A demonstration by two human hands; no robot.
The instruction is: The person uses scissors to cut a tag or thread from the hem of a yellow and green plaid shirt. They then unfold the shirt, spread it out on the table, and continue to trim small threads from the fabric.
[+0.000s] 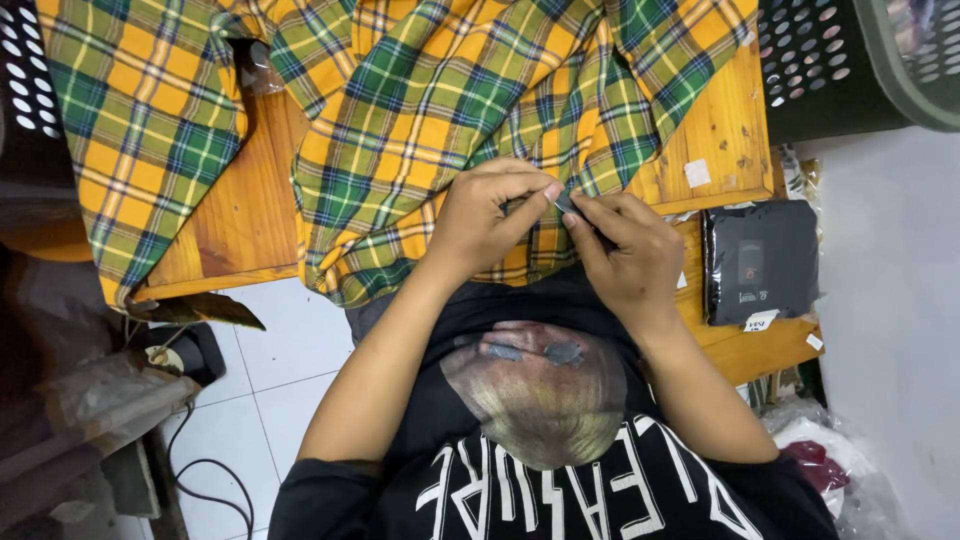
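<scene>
Where both hands pinch: left hand (pixel 487 215), right hand (pixel 625 250), plaid cloth (pixel 420 110).

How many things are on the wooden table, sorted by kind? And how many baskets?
Plaid cloth, yellow and green: 1
Black flat packet: 1
Small dark piece pinched between left hand and right hand: 1
Perforated baskets: 2, dark one and green one
Total: 5

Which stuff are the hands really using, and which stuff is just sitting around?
Using:
left hand
right hand
checked cloth
small dark thing pinched between the fingers

Just sitting around:
black packet
dark basket
cable on the floor
wooden table
</scene>
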